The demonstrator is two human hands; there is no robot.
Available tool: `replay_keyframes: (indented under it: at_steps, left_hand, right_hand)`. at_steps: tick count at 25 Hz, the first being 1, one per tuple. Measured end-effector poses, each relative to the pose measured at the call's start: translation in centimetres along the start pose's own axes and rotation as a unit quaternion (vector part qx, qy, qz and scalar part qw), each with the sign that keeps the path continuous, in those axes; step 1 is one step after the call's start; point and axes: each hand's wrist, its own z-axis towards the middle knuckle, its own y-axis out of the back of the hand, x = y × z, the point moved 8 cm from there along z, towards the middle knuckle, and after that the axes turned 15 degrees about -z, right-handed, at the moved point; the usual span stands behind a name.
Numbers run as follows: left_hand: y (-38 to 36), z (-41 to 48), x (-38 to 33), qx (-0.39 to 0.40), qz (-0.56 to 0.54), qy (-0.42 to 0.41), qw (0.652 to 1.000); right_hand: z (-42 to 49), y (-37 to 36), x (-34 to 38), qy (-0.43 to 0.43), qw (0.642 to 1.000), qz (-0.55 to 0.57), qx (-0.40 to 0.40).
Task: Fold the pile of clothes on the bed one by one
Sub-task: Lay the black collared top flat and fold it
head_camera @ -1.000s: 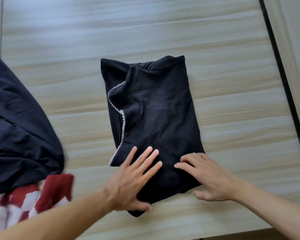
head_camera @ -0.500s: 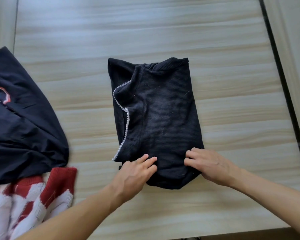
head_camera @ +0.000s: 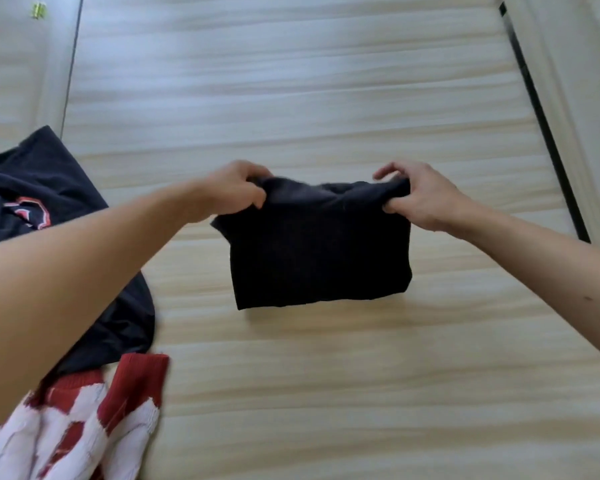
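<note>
- Black top (head_camera: 321, 244): folded into a compact rectangle, lying at the centre of the bed (head_camera: 326, 81), far edge bunched.
- Left hand (head_camera: 236, 190): pinching the top's far corner at 10 o'clock, fingers curled into the cloth.
- Right hand (head_camera: 418, 195): pinching the far corner at 2 o'clock, thumb under the fold.
- Navy shirt (head_camera: 84, 216): crumpled at 9 o'clock, red-and-white print showing, partly behind the left forearm.
- Red and white sweater (head_camera: 94, 427): heaped at 7 o'clock, touching the navy shirt.
</note>
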Motion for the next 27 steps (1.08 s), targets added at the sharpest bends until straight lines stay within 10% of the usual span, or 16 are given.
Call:
replay_keyframes:
  at_steps: [3, 6, 12, 18, 23, 27]
  left_hand:
    - [0.8, 0.8, -0.9, -0.213, 0.151, -0.108, 0.959]
    - [-7.8, -0.5, -0.6, -0.104, 0.283, -0.307, 0.903]
    - [-11.6, 4.0, 7.5, -0.016, 0.428, -0.230, 0.874]
    - [-9.6, 3.0, 5.9, -0.045, 0.386, -0.258, 0.884]
    - [-5.8, -3.2, 11.3, -0.270, 0.039, 0.084, 0.958]
    - [-7.6, -3.4, 10.3, -0.274, -0.032, 0.072, 0.959]
  right_hand:
    - [0.7, -1.1, 0.5, -0.025, 0.980, -0.138, -0.142]
    - [-0.9, -5.8, 4.1, 0.131, 0.950, -0.207, -0.192]
    - [1.6, -13.4, 0.5, 0.166, 0.909, -0.372, -0.092]
    - [1.0, -11.6, 1.3, 0.150, 0.923, -0.325, -0.143]
    - [-1.9, -7.8, -3.5, -0.178, 0.972, -0.014, -0.152]
    - [-1.8, -8.1, -4.0, -0.256, 0.952, 0.131, -0.104]
